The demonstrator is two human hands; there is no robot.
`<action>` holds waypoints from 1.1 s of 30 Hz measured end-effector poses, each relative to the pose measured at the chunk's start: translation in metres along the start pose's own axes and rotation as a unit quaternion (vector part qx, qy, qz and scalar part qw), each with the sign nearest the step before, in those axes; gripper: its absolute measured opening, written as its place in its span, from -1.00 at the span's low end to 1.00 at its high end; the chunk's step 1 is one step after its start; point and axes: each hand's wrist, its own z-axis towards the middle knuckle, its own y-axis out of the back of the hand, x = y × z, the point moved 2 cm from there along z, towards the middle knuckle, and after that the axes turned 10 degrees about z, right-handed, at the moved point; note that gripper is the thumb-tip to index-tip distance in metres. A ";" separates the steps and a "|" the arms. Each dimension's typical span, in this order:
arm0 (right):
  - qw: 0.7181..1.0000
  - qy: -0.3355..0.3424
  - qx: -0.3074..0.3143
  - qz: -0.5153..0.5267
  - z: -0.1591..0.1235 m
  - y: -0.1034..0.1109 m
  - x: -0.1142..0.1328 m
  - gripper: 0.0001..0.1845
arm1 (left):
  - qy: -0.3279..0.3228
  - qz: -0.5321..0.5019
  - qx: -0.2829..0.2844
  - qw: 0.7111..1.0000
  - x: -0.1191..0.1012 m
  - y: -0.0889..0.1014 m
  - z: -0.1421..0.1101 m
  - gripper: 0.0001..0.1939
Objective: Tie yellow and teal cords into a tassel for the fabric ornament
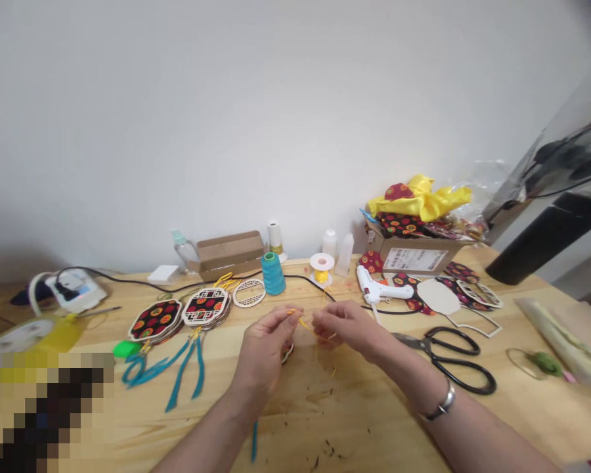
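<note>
Over the middle of the wooden table (354, 427), my left hand (266, 345) and my right hand (347, 328) both pinch a thin yellow cord (305, 323) that runs between their fingertips. A small round ornament piece (287, 353) peeks out under my left hand. The cord leads back toward a white spool of yellow cord (322, 268). My right wrist wears a silver bracelet (443, 402).
Finished patterned ornaments (205, 307) with teal tassels (182, 371) lie to the left. A teal thread cone (273, 273), white glue gun (380, 289), black scissors (456, 358), a carton of fabric (414, 246) and wooden frames (249, 293) sit around.
</note>
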 end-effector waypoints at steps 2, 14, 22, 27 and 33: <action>0.997 -0.031 -0.062 0.036 0.004 0.005 0.000 -0.70 | -0.030 0.032 0.000 0.999 -0.003 0.001 -0.002 -0.75; 0.905 -0.001 -0.078 0.418 0.012 0.020 0.022 -0.62 | -0.128 0.140 0.091 0.978 -0.015 -0.012 -0.018 -0.94; 0.923 0.015 -0.120 0.366 0.027 0.036 0.050 -0.73 | -0.131 0.121 0.073 0.981 -0.007 -0.011 -0.012 -0.94; 0.961 0.045 -0.114 0.248 0.031 0.032 0.059 -0.75 | -0.116 0.107 0.075 0.985 -0.012 -0.010 -0.015 -0.95; 0.979 0.092 -0.161 0.085 0.044 0.031 0.054 -0.78 | -0.127 0.123 0.081 0.981 -0.017 -0.011 -0.018 -0.94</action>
